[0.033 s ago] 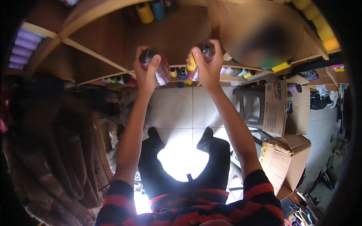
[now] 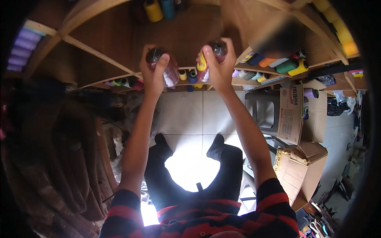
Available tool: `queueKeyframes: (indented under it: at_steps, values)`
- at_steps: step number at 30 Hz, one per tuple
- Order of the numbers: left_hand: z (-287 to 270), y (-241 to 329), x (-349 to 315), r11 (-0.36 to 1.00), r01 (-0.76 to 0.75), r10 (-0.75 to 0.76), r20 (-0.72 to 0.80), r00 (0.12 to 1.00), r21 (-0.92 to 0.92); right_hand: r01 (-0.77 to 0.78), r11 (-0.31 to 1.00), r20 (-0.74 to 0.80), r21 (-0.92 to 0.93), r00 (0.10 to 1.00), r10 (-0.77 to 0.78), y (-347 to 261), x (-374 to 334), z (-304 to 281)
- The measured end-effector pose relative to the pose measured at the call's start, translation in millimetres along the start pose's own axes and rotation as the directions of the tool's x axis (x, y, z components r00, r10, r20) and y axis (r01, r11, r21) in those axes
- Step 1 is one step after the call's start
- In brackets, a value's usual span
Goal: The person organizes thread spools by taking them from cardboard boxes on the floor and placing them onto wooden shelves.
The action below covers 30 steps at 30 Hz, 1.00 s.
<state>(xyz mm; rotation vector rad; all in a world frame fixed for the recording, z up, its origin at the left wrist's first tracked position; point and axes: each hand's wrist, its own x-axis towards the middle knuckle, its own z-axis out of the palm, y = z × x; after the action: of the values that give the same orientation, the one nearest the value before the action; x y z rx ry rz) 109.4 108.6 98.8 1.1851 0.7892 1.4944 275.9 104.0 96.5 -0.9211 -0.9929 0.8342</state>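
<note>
Reaches forward with both arms point(image 2: 139, 142) nearly straight, angled slightly inward. Grips a dark-red wrapped spool point(image 2: 170, 75) in the left hand point(image 2: 154, 73), with the thumb along its inner side and with fingers curled round the outer side. Grips a yellow-labelled spool point(image 2: 202, 65) likewise in the right hand point(image 2: 221, 69). Holds both tilted, apart, at similar height, before the wooden shelf point(image 2: 178, 35).

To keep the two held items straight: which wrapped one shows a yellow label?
The right-hand item, held in the right hand, shows a yellow label beside the thumb. The left-hand item shows no yellow from here.
</note>
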Motion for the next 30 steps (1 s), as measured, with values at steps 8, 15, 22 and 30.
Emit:
queueKeyframes:
  at_steps: [8,15,22,30]
  values:
    - [-26,-1,23,0.998,-0.05,0.051,0.032,0.998,-0.033,0.227,0.885,0.158,-0.407,0.971,-0.177,32,47,37]
    - [-38,4,2,0.986,0.017,-0.016,0.009,1.0,-0.168,0.225,0.763,0.19,-0.606,0.972,-0.135,98,162,66]
    - [-58,4,-23,0.976,0.107,-0.125,-0.083,0.989,-0.189,0.152,0.631,0.175,-0.761,0.984,-0.027,104,175,85]
    - [-63,5,-30,0.986,0.091,-0.097,-0.04,0.994,-0.139,-0.179,0.984,0.03,-0.024,0.983,0.18,116,191,89]
